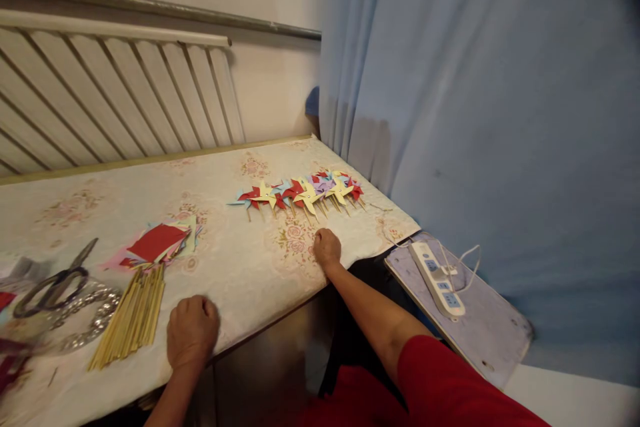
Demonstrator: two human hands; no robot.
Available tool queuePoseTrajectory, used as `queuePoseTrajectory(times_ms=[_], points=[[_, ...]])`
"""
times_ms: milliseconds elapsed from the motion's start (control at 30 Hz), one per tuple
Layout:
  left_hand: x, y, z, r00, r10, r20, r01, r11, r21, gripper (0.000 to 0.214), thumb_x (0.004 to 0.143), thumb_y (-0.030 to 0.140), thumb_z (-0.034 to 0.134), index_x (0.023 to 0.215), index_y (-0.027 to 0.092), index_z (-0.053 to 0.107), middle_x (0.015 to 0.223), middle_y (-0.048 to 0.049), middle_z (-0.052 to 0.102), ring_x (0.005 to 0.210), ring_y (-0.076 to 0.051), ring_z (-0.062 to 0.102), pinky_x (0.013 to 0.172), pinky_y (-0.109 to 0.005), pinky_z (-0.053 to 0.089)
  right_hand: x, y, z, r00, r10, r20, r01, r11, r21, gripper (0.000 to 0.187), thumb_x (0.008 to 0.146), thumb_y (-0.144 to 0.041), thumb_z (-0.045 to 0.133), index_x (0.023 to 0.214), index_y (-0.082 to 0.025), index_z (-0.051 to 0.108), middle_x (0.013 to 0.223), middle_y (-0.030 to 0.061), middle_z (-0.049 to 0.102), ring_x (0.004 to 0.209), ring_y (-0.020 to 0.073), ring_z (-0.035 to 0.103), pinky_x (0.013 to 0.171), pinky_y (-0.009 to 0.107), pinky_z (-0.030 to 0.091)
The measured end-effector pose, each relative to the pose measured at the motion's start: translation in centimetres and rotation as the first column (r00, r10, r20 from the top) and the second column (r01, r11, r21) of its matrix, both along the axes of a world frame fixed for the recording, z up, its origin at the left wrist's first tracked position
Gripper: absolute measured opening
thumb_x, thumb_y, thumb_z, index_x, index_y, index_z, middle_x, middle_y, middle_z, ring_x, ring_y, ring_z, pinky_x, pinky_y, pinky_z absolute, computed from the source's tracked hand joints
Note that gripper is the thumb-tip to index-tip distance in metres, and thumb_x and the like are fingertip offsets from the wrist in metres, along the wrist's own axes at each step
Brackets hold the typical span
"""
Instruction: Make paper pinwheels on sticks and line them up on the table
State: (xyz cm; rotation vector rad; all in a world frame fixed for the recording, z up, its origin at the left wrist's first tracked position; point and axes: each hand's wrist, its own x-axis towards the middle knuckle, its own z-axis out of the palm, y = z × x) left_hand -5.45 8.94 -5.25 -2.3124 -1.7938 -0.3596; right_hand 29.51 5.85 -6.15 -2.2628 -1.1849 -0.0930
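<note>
My left hand rests as a fist at the table's front edge, beside a bundle of thin wooden sticks. Just beyond the sticks lies a stack of coloured paper squares, a red one on top. Farther right along the edge, my right hand is also curled closed on the cloth, and nothing shows in it. Past that hand is a row of paper pinwheels in red, yellow, blue and purple, their sticks pointing toward me.
Scissors and a ring of shiny metal pieces lie at the left of the flowered tablecloth. A radiator stands behind. To the right are a blue curtain and a power strip on a small board.
</note>
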Motion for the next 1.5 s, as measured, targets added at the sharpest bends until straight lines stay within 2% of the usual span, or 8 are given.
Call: queuePoseTrajectory(times_ms=[1200, 1500], points=[[0.1, -0.3, 0.0, 1.000, 0.010, 0.018, -0.011, 1.000, 0.015, 0.030, 0.092, 0.028, 0.035, 0.083, 0.015, 0.061, 0.084, -0.0101, 0.057, 0.085, -0.024, 0.051, 0.075, -0.035, 0.038, 0.1, -0.1, -0.4, 1.000, 0.011, -0.019, -0.011, 1.000, 0.007, 0.017, 0.088, -0.016, 0.047, 0.087, -0.018, 0.064, 0.089, 0.0052, 0.066, 0.080, 0.0163, 0.056, 0.072, 0.026, 0.032], [0.1, -0.9, -0.2, 0.999, 0.031, 0.037, -0.031, 0.999, -0.017, 0.026, 0.092, 0.023, 0.036, 0.083, 0.016, 0.059, 0.086, -0.0107, 0.057, 0.088, -0.024, 0.050, 0.078, -0.036, 0.038, 0.0, -0.5, -1.2, 1.000, 0.016, -0.014, -0.015, 0.997, 0.071, 0.023, 0.089, -0.019, 0.043, 0.086, -0.017, 0.066, 0.086, 0.0060, 0.066, 0.077, 0.0167, 0.053, 0.071, 0.027, 0.032]])
